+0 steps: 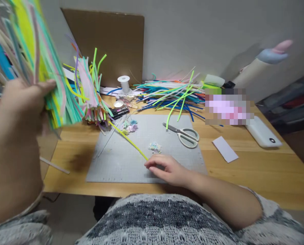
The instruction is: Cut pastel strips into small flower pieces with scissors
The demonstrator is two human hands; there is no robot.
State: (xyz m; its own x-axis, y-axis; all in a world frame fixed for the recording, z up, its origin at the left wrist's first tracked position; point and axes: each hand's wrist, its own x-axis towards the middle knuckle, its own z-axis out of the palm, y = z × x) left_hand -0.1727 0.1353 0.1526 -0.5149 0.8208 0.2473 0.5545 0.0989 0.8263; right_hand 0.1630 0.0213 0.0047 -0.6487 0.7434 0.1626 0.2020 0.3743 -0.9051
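Currently, your left hand raised at upper left, fingers clamped round a pastel pipe-cleaner bundle, your right hand resting on the grey cutting mat, fingertips pinching the near end of a yellow-green pipe cleaner, scissors just beyond.

**Wearer's clothing: one knitted pullover with two sleeves**

1. Grey-and-white marled knitted pullover: soft, fuzzy yarn. A darker charcoal speckled band runs across the front, with paler bands above and below it. Lower down is a row of small light motifs, possibly an eyelet stitch; the near edge is too blurred to be sure.
2. Right sleeve: same knit, loose, ending at about the elbow. Forearm and right hand uncovered.
3. Left sleeve: same grey knit, blurred, with a pale edge. Left hand uncovered.
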